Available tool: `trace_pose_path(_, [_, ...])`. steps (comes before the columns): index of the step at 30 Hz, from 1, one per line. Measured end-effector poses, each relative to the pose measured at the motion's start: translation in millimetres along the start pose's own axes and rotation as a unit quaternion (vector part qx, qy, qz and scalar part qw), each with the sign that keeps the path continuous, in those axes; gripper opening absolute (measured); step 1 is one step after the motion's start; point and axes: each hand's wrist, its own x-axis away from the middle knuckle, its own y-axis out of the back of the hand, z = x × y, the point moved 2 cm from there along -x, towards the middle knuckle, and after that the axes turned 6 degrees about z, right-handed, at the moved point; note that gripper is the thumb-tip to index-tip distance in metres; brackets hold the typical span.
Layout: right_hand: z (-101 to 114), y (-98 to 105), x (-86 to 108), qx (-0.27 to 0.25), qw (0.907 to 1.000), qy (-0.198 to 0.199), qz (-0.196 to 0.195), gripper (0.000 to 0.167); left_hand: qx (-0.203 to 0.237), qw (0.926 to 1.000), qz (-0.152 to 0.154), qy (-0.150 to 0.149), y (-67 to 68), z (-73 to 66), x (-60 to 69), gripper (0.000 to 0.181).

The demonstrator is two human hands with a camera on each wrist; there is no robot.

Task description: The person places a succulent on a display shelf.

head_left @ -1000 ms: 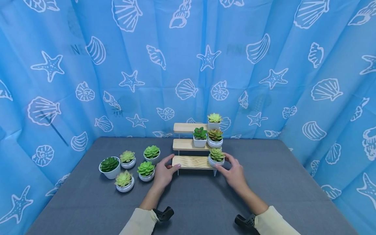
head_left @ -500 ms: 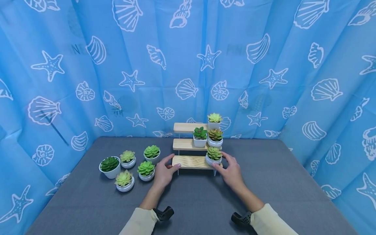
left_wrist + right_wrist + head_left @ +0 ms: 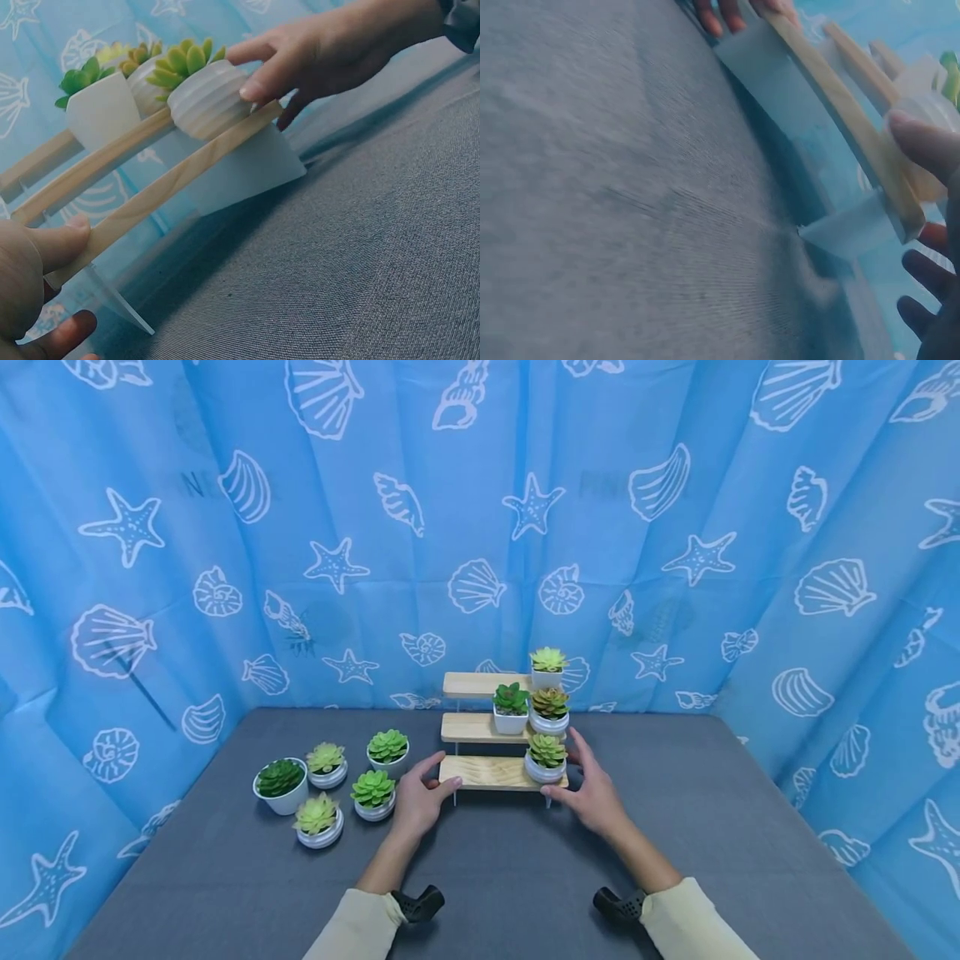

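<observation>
The left hand [image 3: 417, 802] holds the left end of a three-tier wooden stand [image 3: 487, 771], its thumb [image 3: 64, 244] on top of the lowest board. At that board's right end sits a light green succulent in a ribbed white pot [image 3: 545, 766]. Around this pot the right hand [image 3: 597, 795] is spread, thumb tip at the pot's front in the left wrist view and fingers extended on the far side. Above, the middle board carries a dark green succulent in a square pot [image 3: 511, 723] and a brownish one in a round pot [image 3: 550, 724]. A pale succulent [image 3: 548, 660] stands on the top board.
Several potted succulents stand on the grey table [image 3: 480, 877] left of the stand, the nearest to the left hand being a bright green one [image 3: 373, 788]. A blue curtain [image 3: 480, 527] with white shell prints hangs behind and at the sides.
The pot on the lowest board has shifted slightly left. The right hand moved left with it, and its fingers have since straightened and spread wider. The left hand has stayed in place.
</observation>
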Motion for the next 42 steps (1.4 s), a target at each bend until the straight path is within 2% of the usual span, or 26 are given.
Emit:
trace_pose_path(4, [-5.0,-1.5,-4.2,-0.008,0.9996,-0.008,0.027,0.105,-0.001,1.0000,0.003,0.001,-0.8,0.7,0.2,0.053])
trace_pose_path(14, [-10.3,-5.2,-8.0,-0.010,0.9998,-0.003,0.014,0.104,-0.035,0.9994,0.006,-0.003,0.4,-1.9,1.9,0.051])
trace_pose_path(17, [-11.3,-6.3,-8.1,-0.014,0.9997,-0.010,0.016,0.103,-0.063,0.9979,0.014,-0.013,1.9,-4.3,9.6,0.051])
trace_pose_path(22, [-12.9,-5.9,-7.3,-0.021,0.9996,-0.011,0.014,0.103,-0.102,0.9929,0.022,-0.057,8.5,-10.7,28.8,0.050])
trace_pose_path(26, [-14.0,-5.0,-8.2,-0.015,0.9997,-0.009,0.015,0.103,-0.113,0.9898,0.017,-0.085,21.9,-16.5,44.6,0.046])
trace_pose_path(29, [-15.5,-5.0,-8.2,-0.013,0.9997,-0.015,0.018,0.103,-0.130,0.9851,-0.003,-0.112,35.7,-17.0,54.1,0.042])
trace_pose_path(32, [-17.0,-5.2,-8.0,-0.013,0.9996,-0.019,0.018,0.103,-0.174,0.9709,-0.036,-0.160,50.5,-14.6,62.1,0.039])
trace_pose_path(37, [-17.3,-5.5,-9.0,-0.008,0.9996,-0.020,0.020,0.103,-0.264,0.9318,-0.084,-0.235,73.1,-6.7,72.9,0.041])
trace_pose_path(42, [-16.8,-6.1,-9.4,-0.007,0.9995,-0.023,0.020,0.103,-0.314,0.8932,-0.112,-0.301,94.2,2.8,79.4,0.050])
